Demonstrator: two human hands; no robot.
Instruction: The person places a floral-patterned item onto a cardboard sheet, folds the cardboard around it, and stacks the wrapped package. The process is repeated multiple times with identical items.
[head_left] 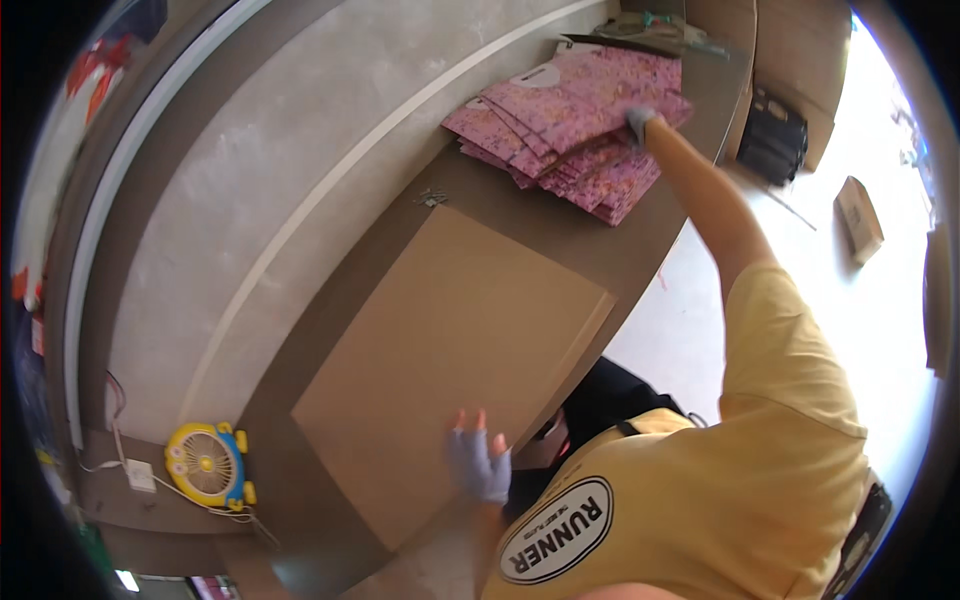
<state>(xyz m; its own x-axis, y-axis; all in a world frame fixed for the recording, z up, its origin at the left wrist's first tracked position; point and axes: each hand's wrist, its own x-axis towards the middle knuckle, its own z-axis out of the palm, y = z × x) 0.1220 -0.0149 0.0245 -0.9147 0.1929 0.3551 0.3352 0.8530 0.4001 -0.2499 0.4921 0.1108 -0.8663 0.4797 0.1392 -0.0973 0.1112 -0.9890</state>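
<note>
My left hand (480, 462), in a grey-blue glove with bare fingertips, is open with fingers spread over the near part of a large flat brown cardboard sheet (450, 330). Whether its fingers press on the sheet I cannot tell. With my arm stretched far out, my right hand (641, 121), also gloved, is closed at the right edge of the pink flower-patterned flat pieces (570, 110). These lie fanned in an uneven pile, and the upper ones stand a little off those below. The fingertips of my right hand are mostly hidden.
A small heap of grey bits (432, 197) lies by the cardboard's far corner. A yellow-and-blue fan (207, 465) with a cable stands at the left, near a white socket box (141, 475). Beyond the table's right edge are a black crate (773, 137) and a carton (860, 220).
</note>
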